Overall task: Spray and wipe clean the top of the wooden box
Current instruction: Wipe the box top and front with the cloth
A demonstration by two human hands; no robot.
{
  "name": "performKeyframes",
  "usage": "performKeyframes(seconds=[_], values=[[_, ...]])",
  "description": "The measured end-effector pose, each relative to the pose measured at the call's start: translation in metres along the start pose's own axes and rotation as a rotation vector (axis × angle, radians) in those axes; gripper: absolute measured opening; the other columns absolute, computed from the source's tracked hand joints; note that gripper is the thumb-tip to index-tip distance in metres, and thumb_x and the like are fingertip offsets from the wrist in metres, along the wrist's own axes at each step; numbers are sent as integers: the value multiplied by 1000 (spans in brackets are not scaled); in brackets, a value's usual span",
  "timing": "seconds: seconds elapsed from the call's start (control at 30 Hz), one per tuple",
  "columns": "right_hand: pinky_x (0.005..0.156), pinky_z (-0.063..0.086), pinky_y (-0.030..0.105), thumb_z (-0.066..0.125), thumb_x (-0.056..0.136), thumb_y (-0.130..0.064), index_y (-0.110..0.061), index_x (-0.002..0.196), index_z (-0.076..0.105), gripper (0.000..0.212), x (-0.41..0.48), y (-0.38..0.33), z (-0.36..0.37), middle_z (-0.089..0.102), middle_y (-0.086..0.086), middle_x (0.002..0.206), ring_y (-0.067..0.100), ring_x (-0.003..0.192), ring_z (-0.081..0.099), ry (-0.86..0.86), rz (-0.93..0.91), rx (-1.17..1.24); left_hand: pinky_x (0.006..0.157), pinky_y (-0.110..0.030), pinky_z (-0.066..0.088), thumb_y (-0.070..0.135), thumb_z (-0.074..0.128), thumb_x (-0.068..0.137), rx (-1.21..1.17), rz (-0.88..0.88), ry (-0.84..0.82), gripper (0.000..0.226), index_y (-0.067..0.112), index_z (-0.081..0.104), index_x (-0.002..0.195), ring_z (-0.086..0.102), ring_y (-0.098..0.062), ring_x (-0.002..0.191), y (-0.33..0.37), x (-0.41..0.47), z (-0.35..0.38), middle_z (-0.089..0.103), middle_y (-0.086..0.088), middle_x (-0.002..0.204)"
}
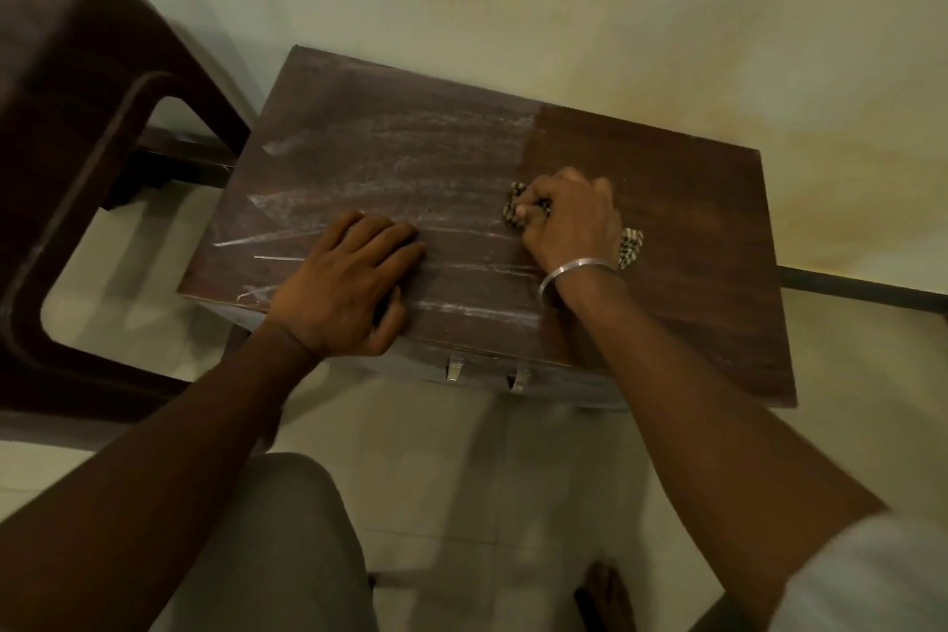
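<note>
Against a pale wall, the wooden box [641, 159] is streaked left, dark right; right hand [569, 221] clutches cloth [515, 208].

One head-worn camera looks steeply down and forward from close above the box [641, 159], the wall [769, 67] at twelve o'clock (no second view).
</note>
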State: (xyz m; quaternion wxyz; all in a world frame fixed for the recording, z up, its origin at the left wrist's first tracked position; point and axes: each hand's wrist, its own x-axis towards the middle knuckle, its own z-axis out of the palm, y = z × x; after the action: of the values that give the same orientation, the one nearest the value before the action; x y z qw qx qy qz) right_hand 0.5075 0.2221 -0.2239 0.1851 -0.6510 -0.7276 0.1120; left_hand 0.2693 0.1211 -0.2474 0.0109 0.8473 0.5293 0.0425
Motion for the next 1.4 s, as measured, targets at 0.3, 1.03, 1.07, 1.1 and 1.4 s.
performKeyframes(seconds=[0.3,1.03,1.07,1.1,1.4], values=[[76,46,39,67,87,-22,-29,83,70,9,-1,-5,-3,61,-8,98,25,95,47,-22,55,18,106,-52,38,38,42,83,-10,-18,-13,60,4,64,127,57,-37,117,2,-2,-3,62,-18,132],[73,41,36,68,85,-22,-31,83,69,9,-23,-13,0,60,-10,100,23,95,45,-34,80,-7,107,-54,35,40,44,85,-101,-10,16,59,1,65,124,55,-38,117,-4,2,5,61,-20,131],[74,41,36,68,85,-22,-31,83,69,10,-28,-13,-1,59,-10,99,22,95,45,-43,77,-3,108,-55,35,40,44,85,-102,-7,13,60,1,65,124,55,-39,117,-4,3,5,61,-20,131],[74,41,37,68,85,-23,-32,83,68,9,-34,-14,-1,59,-11,99,22,95,45,-53,71,-4,108,-55,34,40,44,85,-102,-7,12,60,1,65,124,55,-39,117,-5,3,5,61,-20,131],[74,33,35,66,86,-23,-30,83,69,8,-25,-18,-3,59,-9,100,25,98,45,-58,43,-3,109,-57,32,36,42,87,-123,-10,3,55,0,61,124,51,-40,119,-2,4,-1,58,-21,131]])
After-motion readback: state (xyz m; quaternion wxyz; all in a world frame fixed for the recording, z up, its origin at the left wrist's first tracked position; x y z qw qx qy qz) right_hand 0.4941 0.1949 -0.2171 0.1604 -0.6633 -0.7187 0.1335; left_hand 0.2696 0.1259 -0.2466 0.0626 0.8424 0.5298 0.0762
